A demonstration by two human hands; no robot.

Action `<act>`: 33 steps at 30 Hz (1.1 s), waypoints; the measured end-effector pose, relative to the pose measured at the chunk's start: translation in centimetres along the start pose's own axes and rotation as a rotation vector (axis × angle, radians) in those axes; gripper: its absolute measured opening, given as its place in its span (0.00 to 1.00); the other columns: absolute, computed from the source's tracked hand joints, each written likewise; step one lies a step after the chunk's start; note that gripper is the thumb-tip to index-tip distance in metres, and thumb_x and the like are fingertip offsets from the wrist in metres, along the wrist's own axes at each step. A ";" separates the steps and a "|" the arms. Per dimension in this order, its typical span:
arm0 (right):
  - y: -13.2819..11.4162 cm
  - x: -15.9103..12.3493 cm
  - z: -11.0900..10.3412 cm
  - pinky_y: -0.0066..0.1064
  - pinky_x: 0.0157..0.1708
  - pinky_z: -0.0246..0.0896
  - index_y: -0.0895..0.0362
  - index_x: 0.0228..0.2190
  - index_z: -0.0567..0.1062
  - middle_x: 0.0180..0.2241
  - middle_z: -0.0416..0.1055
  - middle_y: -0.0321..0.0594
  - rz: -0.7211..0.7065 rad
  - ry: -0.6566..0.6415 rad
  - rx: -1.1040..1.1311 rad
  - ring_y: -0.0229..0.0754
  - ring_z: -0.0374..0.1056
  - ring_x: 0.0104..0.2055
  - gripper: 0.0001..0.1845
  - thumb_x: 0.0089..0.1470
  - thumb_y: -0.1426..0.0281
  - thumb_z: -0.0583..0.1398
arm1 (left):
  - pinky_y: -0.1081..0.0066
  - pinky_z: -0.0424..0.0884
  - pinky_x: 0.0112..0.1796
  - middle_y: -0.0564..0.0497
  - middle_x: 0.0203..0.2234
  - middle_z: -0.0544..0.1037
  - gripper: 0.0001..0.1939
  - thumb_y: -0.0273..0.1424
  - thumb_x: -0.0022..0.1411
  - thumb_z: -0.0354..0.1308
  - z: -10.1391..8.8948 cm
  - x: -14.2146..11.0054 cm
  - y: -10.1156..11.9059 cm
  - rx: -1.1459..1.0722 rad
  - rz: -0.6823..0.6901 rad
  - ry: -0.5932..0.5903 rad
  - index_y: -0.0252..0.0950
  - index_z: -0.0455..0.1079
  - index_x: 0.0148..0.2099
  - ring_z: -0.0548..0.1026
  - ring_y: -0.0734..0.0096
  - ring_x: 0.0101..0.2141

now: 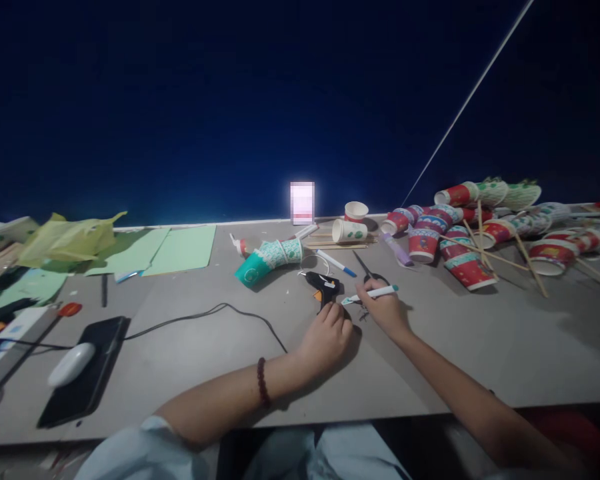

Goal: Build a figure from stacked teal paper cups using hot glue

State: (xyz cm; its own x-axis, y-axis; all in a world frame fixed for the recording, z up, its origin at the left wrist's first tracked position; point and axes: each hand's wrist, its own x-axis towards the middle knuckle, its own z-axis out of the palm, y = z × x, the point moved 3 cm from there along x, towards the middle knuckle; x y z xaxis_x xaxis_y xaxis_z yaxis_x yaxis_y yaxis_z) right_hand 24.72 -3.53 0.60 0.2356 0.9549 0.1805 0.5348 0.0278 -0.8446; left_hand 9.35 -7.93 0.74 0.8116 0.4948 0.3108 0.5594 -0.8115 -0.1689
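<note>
My right hand [387,310] grips a white marker [380,292] with a green end, its other end pointing left toward my left fingers. My left hand [327,337] rests on the table with its fingers curled together; whatever they pinch, if anything, is hidden. Just beyond my left fingertips lies a black glue gun [324,283] with an orange trigger. Dark scissors [365,265] lie behind my right hand. A second marker [337,263], with a blue end, lies past the glue gun. Farther back is a curved string of nested green paper cups [270,261].
Stacked red and patterned paper cups [425,241] with wooden sticks crowd the right. Two loose cups [350,231] stand near the wall. On the left are green paper sheets [180,252], a yellow plastic bag [70,241], a phone [97,373] under a white case, and a power strip [15,343].
</note>
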 end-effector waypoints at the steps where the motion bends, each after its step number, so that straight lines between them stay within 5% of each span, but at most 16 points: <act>1: 0.0 0.0 0.0 0.29 0.21 0.52 0.53 0.16 0.64 0.14 0.62 0.32 -0.001 0.000 -0.001 0.37 0.57 0.18 0.19 0.49 0.54 0.57 | 0.57 0.64 0.49 0.42 0.33 0.74 0.06 0.26 0.63 0.49 0.0 0.0 0.0 0.000 -0.001 0.004 0.32 0.66 0.35 0.71 0.58 0.43; 19: -0.2 -0.1 0.1 0.29 0.20 0.51 0.52 0.16 0.65 0.14 0.63 0.31 -0.016 -0.019 0.005 0.37 0.57 0.18 0.18 0.48 0.56 0.57 | 0.58 0.65 0.48 0.43 0.30 0.73 0.05 0.26 0.62 0.50 0.1 0.0 0.0 -0.004 -0.005 0.047 0.31 0.66 0.34 0.72 0.58 0.41; 33: 1.2 0.1 -0.3 0.29 0.20 0.53 0.52 0.16 0.63 0.14 0.62 0.31 0.098 0.120 0.136 0.38 0.58 0.18 0.20 0.48 0.52 0.57 | 0.56 0.64 0.49 0.46 0.29 0.74 0.05 0.27 0.61 0.51 -0.4 0.0 0.0 0.024 0.022 0.072 0.34 0.67 0.34 0.72 0.58 0.41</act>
State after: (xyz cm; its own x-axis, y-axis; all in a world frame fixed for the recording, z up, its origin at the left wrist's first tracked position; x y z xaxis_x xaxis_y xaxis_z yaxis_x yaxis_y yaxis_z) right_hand 25.70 -3.46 -0.25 0.3801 0.9133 0.1463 0.3923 -0.0159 -0.9197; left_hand 9.30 -8.04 1.07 0.8102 0.4524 0.3727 0.5459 -0.8139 -0.1988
